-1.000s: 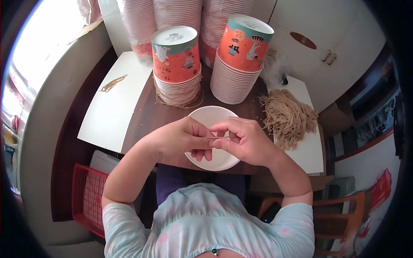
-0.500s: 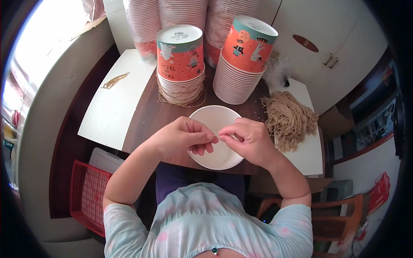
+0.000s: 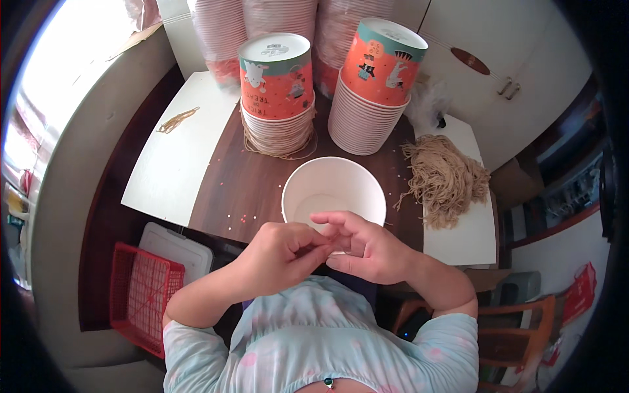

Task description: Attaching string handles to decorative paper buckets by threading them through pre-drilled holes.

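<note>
A round white paper bucket (image 3: pixel 335 180), its mouth facing up, stands at the table's near edge. My left hand (image 3: pixel 278 257) is just in front of its rim, thumb and fingertips pinched together. Whatever is between them is too small or hidden to make out. Beside it my right hand (image 3: pixel 373 249) has its fingers stretched and apart, the fingertips reaching over the bucket's near rim and close to the left fingertips. Tan cords (image 3: pixel 449 180) lie in a tangled heap to the right. More cord loops hang around the left stack of upside-down orange-and-green buckets (image 3: pixel 276 85).
A second stack of upturned buckets (image 3: pixel 373 92) stands at the back right, before wrapped stacks (image 3: pixel 278 16). A few cords (image 3: pixel 178 120) lie on the white board at left. Below the table's left side are a red plastic basket (image 3: pixel 147 295) and a white lid (image 3: pixel 177 249).
Both hands have come down toward me, off the bucket's middle to its near rim. My right hand has gone from a pinch to spread fingers; the thin strand between the hands no longer shows.
</note>
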Motion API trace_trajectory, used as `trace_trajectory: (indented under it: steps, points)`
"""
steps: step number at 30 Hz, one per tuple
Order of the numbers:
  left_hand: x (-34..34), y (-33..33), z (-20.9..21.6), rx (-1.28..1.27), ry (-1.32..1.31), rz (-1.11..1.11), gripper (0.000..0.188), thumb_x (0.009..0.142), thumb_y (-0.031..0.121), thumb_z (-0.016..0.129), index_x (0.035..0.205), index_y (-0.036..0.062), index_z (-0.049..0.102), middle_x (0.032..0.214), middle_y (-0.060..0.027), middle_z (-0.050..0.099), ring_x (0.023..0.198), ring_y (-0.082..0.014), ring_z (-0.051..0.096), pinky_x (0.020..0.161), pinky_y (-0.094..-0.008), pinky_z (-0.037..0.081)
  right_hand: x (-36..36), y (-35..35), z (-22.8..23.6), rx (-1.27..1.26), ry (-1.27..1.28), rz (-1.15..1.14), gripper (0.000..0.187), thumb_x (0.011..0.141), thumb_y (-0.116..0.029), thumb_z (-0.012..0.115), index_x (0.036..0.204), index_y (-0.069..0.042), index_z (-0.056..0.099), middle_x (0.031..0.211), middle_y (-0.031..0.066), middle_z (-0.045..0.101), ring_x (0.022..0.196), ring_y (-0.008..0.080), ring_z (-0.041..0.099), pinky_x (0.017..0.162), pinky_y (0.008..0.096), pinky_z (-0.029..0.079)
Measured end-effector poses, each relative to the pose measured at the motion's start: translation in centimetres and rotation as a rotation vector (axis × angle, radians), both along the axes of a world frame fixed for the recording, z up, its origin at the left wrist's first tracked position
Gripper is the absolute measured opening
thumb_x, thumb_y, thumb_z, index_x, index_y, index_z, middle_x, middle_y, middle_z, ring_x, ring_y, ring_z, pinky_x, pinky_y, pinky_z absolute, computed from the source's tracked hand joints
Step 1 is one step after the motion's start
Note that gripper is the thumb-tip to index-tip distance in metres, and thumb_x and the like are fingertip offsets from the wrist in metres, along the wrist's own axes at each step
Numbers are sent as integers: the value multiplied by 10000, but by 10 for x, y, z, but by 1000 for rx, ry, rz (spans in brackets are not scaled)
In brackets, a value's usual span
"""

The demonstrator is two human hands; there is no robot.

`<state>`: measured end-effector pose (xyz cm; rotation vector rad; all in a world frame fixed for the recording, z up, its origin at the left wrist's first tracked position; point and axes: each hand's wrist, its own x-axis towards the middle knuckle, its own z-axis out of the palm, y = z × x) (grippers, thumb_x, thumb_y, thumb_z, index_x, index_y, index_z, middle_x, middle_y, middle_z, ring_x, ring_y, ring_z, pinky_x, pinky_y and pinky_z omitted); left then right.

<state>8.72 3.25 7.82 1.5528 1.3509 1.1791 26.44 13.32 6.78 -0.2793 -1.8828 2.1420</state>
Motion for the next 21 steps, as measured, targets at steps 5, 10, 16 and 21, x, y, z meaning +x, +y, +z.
trace_trajectory:
  steps: [5,10,16,21]
  points:
    - [-2,-13,4,185,141,-11,75,805,15,665,865,-29,671,699,-134,623,595,-242,611,536,-312,493,0,-5,16,49,-127,28,394,904,-23,580,1285,-23,480,1041,67,579,770,77,573,669,253,508]
    - [-1,-11,0,219,159,121,67,793,-10,681,858,-20,673,714,-105,633,591,-196,606,516,-275,453,-6,-4,9,878,90,-243,280,807,-13,677,1076,-10,600,893,116,640,691,216,641,606,316,520]
    - [-7,4,-34,364,427,235,366,681,-80,639,1026,39,655,988,-121,621,894,-295,598,758,-360,497,-12,11,-15,1230,-55,-257,136,737,-34,698,830,-24,599,771,104,591,685,298,619,598,372,520]
    - [-23,20,-34,255,183,225,451,735,-119,527,1155,32,594,1171,-138,550,1045,-284,601,824,-331,523,-7,29,-6,1277,-55,-393,104,765,-40,692,820,-38,604,732,111,574,649,299,601,577,371,498]
